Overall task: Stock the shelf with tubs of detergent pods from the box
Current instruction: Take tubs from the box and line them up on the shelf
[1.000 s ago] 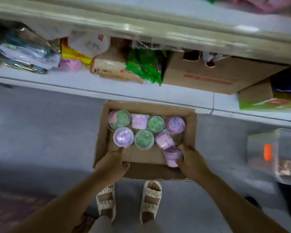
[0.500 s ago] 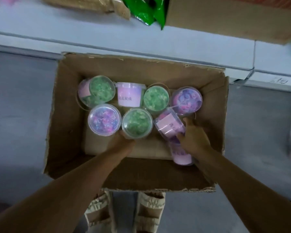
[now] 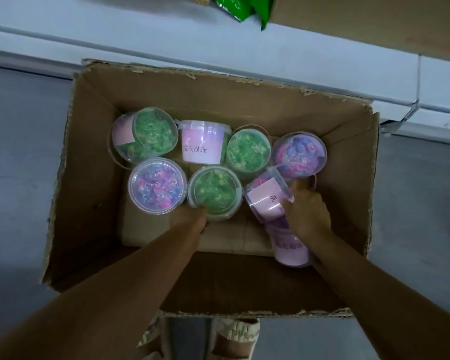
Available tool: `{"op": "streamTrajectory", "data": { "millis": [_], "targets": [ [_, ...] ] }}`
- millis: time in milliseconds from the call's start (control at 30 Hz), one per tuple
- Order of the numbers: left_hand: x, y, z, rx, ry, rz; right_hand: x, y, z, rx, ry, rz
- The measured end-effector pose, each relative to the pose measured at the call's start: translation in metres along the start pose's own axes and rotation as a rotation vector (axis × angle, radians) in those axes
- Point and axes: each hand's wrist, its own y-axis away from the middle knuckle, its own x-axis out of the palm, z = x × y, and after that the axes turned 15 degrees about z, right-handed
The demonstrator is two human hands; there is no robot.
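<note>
Both hands down in the box (image 3: 89, 157), taking hold of tubs.

Left hand (image 3: 190, 219) curls against the near side of the green tub (image 3: 215, 194); right hand (image 3: 305, 211) grips the tilted pink tub (image 3: 264, 201). Best to close fully round each wall and lift straight up, clear of the neighbours beyond the fingers. Left fingertips are hidden under the tub; another tub (image 3: 291, 250) lies half under the right wrist. The shelf (image 3: 140, 29) beyond is cut off.

Dim, bluish indoor light, soft focus throughout (slight motion blur), wide-angle bending at edges, deep shadow inside box (image 3: 94, 178)
</note>
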Motion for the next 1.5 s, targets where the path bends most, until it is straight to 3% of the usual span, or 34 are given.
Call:
{"op": "streamTrajectory", "data": {
  "millis": [200,333,500,633,733,867,967,1067,1200,1333,1500],
  "targets": [
    [-0.014,0.037,-0.003,0.067,-0.164,-0.046,-0.013,0.037,0.008,-0.018,0.018,-0.130],
    [-0.034,0.072,-0.023,0.130,-0.349,-0.213,-0.033,0.056,0.021,-0.144,0.011,-0.244],
    [-0.073,0.092,-0.053,0.239,-0.312,-0.317,-0.054,0.049,0.056,-0.344,0.170,-0.431],
    [-0.093,0.081,-0.066,0.292,-0.326,-0.298,-0.055,0.019,0.081,-0.470,0.375,-0.551],
    [-0.096,0.068,-0.059,0.300,-0.304,-0.236,-0.033,0.006,0.084,-0.412,0.433,-0.471],
    [-0.097,0.056,-0.046,0.234,-0.191,-0.221,-0.014,0.010,0.066,-0.446,0.065,-0.256],
    [-0.102,0.051,-0.042,0.179,-0.219,-0.198,-0.020,0.018,0.067,-0.450,-0.108,-0.303],
    [-0.106,0.058,-0.043,0.123,-0.310,-0.204,-0.029,0.016,0.078,-0.194,-0.358,-0.325],
    [-0.102,0.075,-0.050,0.150,-0.477,-0.199,-0.034,0.003,0.085,0.056,-0.507,-0.051],
    [-0.092,0.094,-0.059,0.466,-0.771,-0.293,-0.031,-0.006,0.084,0.116,-0.555,-0.039],
    [-0.061,0.114,-0.071,0.904,-0.902,-0.080,-0.036,-0.004,0.078,0.063,-0.820,-0.034]
  ]
}}
